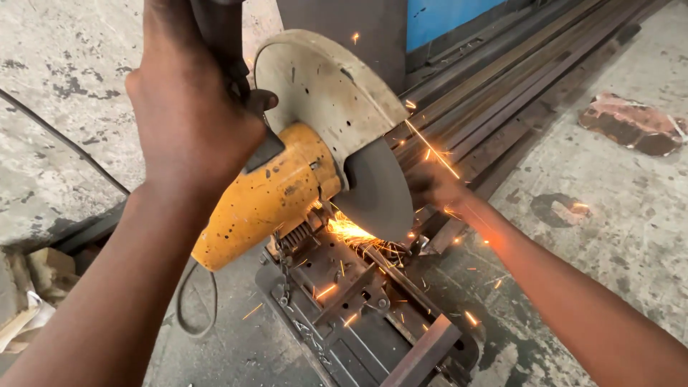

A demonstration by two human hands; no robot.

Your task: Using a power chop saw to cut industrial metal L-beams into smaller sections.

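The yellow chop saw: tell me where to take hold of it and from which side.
Take the chop saw by its dark handle at the top of the yellow motor body, coming from the left, the side away from the spinning disc. The left hand already wraps it there in a full grip. Sparks and the guard lie on the other side.

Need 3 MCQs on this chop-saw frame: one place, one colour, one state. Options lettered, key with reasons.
1. Where does the right hand rest?
A. on the metal bars behind the disc
B. on the saw handle
C. on the floor

2. What colour is the motor housing?
A. blue
B. yellow
C. red

3. What state is the cutting disc in?
A. raised, idle
B. removed
C. down, throwing sparks

Key: 1 A, it lies on the bars beside the disc. 2 B, the body is worn yellow. 3 C, sparks fly at the base while the left hand grips the handle.
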